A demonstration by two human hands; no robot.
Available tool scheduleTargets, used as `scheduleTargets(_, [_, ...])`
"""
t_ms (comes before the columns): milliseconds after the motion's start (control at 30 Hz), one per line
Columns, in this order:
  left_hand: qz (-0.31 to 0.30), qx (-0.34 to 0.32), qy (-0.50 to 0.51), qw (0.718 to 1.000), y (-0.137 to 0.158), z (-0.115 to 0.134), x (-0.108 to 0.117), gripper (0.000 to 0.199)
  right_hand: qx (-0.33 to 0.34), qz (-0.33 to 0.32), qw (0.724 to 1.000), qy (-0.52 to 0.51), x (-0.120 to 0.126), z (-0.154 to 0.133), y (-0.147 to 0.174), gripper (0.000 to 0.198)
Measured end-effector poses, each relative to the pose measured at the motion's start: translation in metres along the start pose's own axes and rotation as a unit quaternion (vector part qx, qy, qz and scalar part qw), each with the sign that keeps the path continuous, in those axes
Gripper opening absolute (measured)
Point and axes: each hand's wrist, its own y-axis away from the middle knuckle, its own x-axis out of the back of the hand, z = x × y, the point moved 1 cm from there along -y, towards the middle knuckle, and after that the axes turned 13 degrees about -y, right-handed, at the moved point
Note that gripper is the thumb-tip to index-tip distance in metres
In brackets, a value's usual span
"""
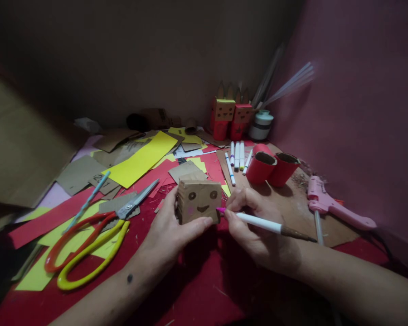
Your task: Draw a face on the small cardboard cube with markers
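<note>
My left hand [178,231] grips a small cardboard box [200,192] from its left side and lower edge, thumb across the bottom. Two dark eyes, a mouth and a faint pink cheek on the left are drawn on its front. Between the fingers of my right hand [255,226] is a white marker [258,222] with a brown rear end. Its pink tip touches or nearly touches the box's right side, level with the mouth. Just beyond lie several white markers [237,156] and two red-wrapped cardboard tubes [261,166], standing upright.
Scissors [117,217] with red and yellow handles lie at left, beside a blue twisted stick [88,201]. Paper scraps, including a yellow sheet [146,158], spread behind. A pink glue gun [336,206] rests at right. Two box-headed figures [223,115] and a lidded jar [261,126] stand behind.
</note>
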Motion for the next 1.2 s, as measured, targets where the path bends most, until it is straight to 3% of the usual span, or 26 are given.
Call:
scheduleTargets(233, [-0.003,0.003,-0.010,1.000,0.0010,-0.0014,0.0022,0.060,-0.012,0.042,0.999,0.007,-0.0010,0.0052,-0.0001,0.013])
scheduleTargets(500, [-0.002,-0.005,-0.017,1.000,-0.0014,-0.0056,0.0028,0.062,0.008,0.043,0.999,-0.031,-0.0027,0.0089,0.0009,0.013])
scheduleTargets(967, [-0.009,-0.005,-0.007,1.000,-0.0056,-0.0079,0.0018,0.063,0.016,-0.017,0.999,-0.037,-0.0002,0.0036,0.0012,0.011])
scheduleTargets(1200, [0.000,0.008,-0.013,1.000,-0.0046,-0.0065,0.0009,0.068,-0.003,-0.012,1.000,-0.013,0.0001,-0.0005,-0.0004,0.013])
